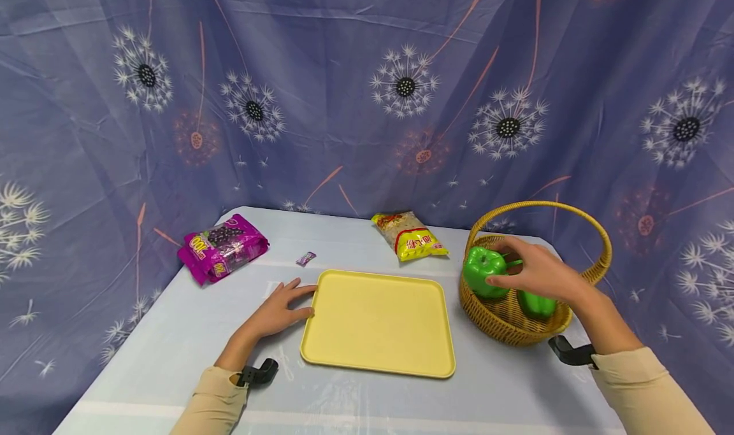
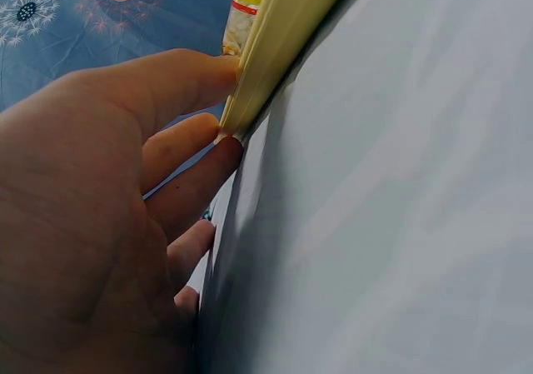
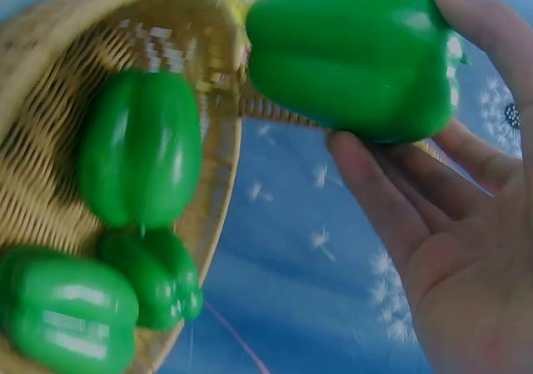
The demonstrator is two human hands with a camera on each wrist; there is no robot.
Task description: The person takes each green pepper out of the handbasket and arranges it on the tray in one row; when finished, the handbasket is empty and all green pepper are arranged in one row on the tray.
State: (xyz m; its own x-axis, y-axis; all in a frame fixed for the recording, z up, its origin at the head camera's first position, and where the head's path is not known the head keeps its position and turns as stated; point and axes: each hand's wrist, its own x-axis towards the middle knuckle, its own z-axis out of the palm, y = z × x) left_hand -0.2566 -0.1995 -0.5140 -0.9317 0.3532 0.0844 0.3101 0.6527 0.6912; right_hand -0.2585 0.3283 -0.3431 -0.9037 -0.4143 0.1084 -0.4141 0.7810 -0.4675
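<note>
My right hand (image 1: 539,272) grips a green bell pepper (image 3: 350,57) between thumb and fingers, at the left side of a wicker basket (image 1: 484,323) in the head view. The right wrist view shows this pepper above the rim, with several other green peppers (image 3: 141,149) lying inside the basket. My left hand (image 1: 275,311) lies beside the yellow tray (image 1: 378,320), its fingers mostly straight. Thumb and fingertips touch the tray's left rim, as the left wrist view also shows. Nothing lies on the tray.
A purple snack bag (image 1: 223,247) lies at the back left, with a small purple wrapped piece (image 1: 306,258) to its right. Behind the tray rests a yellow and clear food packet (image 1: 410,235). The basket's tall handle (image 1: 539,204) arches over it. A dandelion-print curtain (image 1: 344,104) hangs behind the table.
</note>
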